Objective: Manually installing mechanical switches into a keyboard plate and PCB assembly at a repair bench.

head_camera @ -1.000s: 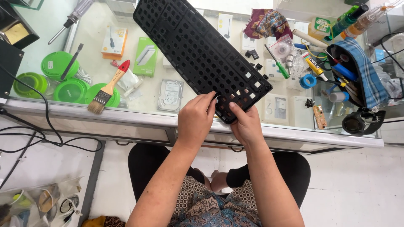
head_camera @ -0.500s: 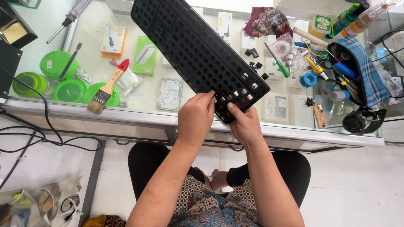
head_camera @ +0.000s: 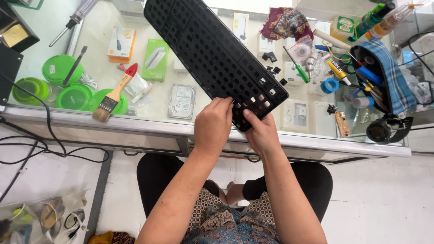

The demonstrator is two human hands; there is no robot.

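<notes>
Black plastic fills the middle of your view: the keyboard frame, stripped of most of its keycaps, runs from 11 o'clock down to the glass counter's near edge, and you have its near end in both hands. Your left hand curls over the bottom corner, fingers together and pressed on the grid of empty key sockets; your right hand sits just beside it at 3 o'clock, thumb and fingers bearing on the last rows, where a few pale openings show. Whether either hand pinches a loose cap, I cannot tell — the fingertips cover it. By the look of it you are working this corner socket by socket, seating or prising caps, and the next move calls for steady pressure straight into the frame while the other hand braces it, since the far end hangs tilted above the counter. Loose black keycaps lie at 2 o'clock of your hands, near the green-handled screwdriver. At 9 o'clock rest the hard drive and the red-tipped paintbrush, both well apart from your grip.
</notes>
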